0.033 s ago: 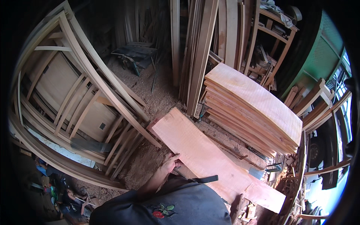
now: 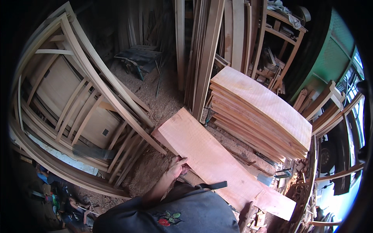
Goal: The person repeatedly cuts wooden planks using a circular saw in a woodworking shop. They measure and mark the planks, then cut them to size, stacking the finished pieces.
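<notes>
My left hand is closed on the near long edge of a pale, pinkish plank, which lies diagonally across my front with its far end raised toward the upper left. A second board shows partly beneath it. My dark clothing, with an embroidered red flower, fills the bottom centre, and a black strap crosses over the plank's edge. At the bottom right, a small bit of skin, perhaps my right hand, shows below the plank; its fingers cannot be made out.
A stack of planks lies behind at right. Curved wooden frames lean at left. Upright boards and a wooden rack stand at back, a green panel at right. Shavings cover the floor; tools clutter the lower left.
The plank's far end has moved slightly up and to the right. My left hand has shifted very slightly with it.
</notes>
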{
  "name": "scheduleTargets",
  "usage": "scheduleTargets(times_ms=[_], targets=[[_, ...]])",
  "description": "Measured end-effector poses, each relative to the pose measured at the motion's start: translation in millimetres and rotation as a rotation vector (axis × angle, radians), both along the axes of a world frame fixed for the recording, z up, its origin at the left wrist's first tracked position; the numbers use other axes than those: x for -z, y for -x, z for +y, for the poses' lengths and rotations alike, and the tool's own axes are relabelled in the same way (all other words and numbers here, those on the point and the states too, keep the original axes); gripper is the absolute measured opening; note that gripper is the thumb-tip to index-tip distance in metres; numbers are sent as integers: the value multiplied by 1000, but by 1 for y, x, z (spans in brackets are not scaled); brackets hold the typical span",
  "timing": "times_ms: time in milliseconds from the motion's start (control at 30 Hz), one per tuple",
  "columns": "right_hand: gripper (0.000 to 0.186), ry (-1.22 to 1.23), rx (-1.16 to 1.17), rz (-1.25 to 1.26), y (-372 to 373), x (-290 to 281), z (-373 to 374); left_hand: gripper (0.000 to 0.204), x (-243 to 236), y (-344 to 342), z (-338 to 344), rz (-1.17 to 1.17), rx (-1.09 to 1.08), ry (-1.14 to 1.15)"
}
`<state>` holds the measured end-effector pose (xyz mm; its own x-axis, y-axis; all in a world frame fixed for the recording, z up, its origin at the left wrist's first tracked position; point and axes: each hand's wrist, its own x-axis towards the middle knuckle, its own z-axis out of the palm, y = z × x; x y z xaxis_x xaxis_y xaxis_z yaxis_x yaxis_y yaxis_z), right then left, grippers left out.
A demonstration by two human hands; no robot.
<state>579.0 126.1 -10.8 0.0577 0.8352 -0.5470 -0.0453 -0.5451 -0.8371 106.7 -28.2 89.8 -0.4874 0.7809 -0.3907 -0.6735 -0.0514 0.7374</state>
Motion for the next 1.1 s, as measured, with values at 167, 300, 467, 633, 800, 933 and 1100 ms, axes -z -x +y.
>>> scheduleTargets(times_ms=[167, 300, 467, 633, 800, 933, 1100], targets=[[86, -246, 103, -26, 1, -47, 14, 27, -100, 27, 95, 242, 5, -181], [89, -441, 93, 334, 28, -128, 30, 32, -150, 53, 171, 326, 111, -295], [54, -517, 249, 333, 75, -224, 67, 29, -171, 78, 263, 292, 86, -335], [43, -450, 324, 334, 103, -262, 112, 24, -164, 98, 301, 322, 150, -296], [53, -287, 361, 199, 87, -283, 171, 27, -151, 101, 273, 406, 330, -256], [66, -410, 376, 64, 68, -290, 244, 27, -106, 93, 226, 412, 299, -80], [69, -459, 353, -150, 45, -313, 366, 18, -19, 98, 148, 254, 101, 212]])
